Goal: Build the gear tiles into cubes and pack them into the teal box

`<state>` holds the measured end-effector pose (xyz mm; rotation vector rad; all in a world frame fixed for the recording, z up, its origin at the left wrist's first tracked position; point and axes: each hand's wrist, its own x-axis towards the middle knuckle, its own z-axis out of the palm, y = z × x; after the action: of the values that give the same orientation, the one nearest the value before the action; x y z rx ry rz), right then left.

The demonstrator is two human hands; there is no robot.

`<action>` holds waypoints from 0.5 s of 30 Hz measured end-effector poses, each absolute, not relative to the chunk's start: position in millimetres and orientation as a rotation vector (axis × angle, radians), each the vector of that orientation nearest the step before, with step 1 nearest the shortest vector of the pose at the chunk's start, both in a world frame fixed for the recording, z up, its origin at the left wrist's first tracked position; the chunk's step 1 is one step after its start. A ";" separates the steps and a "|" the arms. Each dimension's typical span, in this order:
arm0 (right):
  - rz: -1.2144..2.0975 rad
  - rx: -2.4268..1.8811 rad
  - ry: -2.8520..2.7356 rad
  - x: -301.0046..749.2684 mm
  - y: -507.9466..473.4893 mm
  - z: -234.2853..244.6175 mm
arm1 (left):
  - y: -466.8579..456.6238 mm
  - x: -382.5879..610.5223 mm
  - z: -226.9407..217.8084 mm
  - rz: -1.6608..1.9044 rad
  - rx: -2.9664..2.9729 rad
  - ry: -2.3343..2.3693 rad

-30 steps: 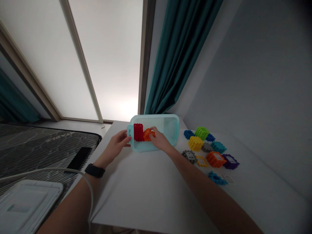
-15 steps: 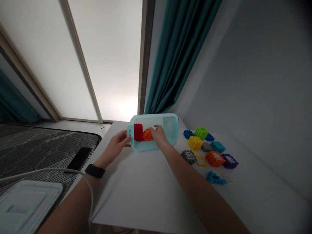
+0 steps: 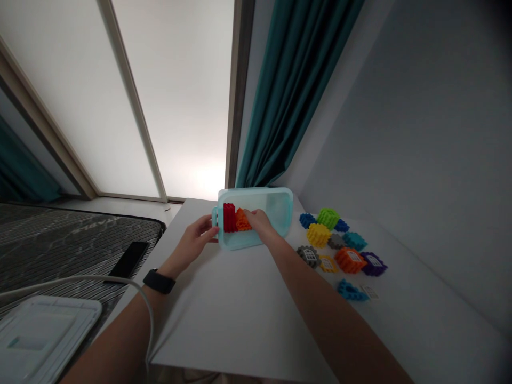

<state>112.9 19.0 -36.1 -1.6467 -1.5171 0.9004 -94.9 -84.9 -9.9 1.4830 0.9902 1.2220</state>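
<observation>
A translucent aqua plastic box (image 3: 276,209) lies on the table, its long side facing me. My left hand (image 3: 192,237) grips the handle at its left end. Inside, a red ridged block (image 3: 229,217) stands against that end, with an orange ridged block (image 3: 242,220) touching its right side. My right hand (image 3: 260,223) reaches over the near wall, fingers pressed on the orange block and hiding part of it. The right half of the box holds nothing visible.
Several coloured ridged blocks, including a yellow block (image 3: 318,235) and a purple block (image 3: 373,263), lie right of the box on the white table (image 3: 224,314). Left of the table edge, a black phone (image 3: 128,260) rests on a dark striped mattress (image 3: 60,240), beside a white cable.
The box has shifted slightly right on the table, with the red block inside it. My right hand has come down onto the orange block.
</observation>
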 end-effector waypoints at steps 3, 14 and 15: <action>0.895 -1.716 -1.541 112.8 20.9 -30.8 | -84.1 -94.9 -13.1 1.208 1.482 0.987; 0.875 -1.773 -1.543 114.6 32.0 -27.7 | -83.0 -95.6 -14.3 1.207 1.484 0.980; 0.871 -1.764 -1.526 116.6 32.1 -28.6 | -83.2 -95.6 -14.1 1.207 1.485 0.979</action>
<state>116.6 32.1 -28.6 -1.7643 -1.5263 0.8710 -95.6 -83.2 -14.1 1.4845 0.9794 1.2067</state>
